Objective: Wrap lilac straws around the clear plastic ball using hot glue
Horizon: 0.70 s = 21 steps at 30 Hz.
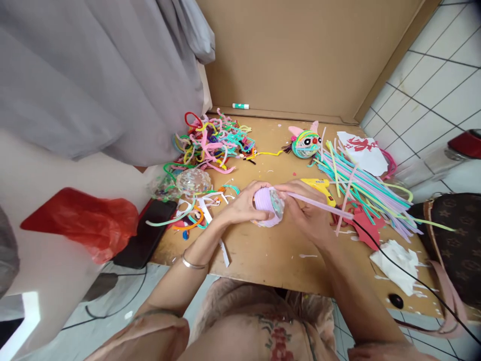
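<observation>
My left hand is wrapped round a small ball, its fingers over the top and its thumb below. Rows of lilac pipe cleaner cover much of the ball; a clear, mottled patch shows on its right side. At that side my right hand pinches a lilac pipe cleaner, whose free length sticks out to the right past the knuckles. Just behind my right hand lies a yellow glue gun, partly covered by the fingers.
A tangle of coloured pipe cleaners lies back left, near another clear ball. Back right are a finished-looking animal head and a bundle of straight pipe cleaners. A black cable crosses the right side, by a brown bag.
</observation>
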Motion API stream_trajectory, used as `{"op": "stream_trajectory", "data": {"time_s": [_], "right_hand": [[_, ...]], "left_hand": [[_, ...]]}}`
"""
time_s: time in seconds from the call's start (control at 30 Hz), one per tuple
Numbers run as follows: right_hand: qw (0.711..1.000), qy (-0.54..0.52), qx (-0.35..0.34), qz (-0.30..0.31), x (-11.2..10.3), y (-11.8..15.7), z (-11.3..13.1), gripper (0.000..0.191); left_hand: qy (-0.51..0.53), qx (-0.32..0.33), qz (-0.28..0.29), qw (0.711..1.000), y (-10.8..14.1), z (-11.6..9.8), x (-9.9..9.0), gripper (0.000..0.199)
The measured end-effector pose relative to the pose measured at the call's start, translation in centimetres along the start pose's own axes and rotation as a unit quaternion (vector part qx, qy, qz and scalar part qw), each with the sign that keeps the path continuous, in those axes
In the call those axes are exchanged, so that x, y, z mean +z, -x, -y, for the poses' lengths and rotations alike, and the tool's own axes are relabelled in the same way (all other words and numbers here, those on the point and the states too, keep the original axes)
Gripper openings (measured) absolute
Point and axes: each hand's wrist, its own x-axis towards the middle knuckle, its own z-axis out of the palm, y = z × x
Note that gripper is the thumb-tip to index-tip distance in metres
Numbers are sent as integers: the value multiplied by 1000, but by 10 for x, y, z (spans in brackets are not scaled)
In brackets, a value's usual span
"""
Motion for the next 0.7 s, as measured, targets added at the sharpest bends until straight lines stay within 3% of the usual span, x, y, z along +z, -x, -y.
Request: {"op": "stream_trajectory", "data": {"time_s": [0.17,0.43,0.7], "right_hand": [[998,-16,20,-60,5,23,-15,25],[990,93,-64,-88,21,33,-20,12],[980,127,-91,-127,29,37,-27,13]], "left_hand": [[17,-18,6,1000,1,1,-2,69],[21,-9,12,1000,1,4,-3,68],[42,-21,13,999,3,1,-2,69]]}}
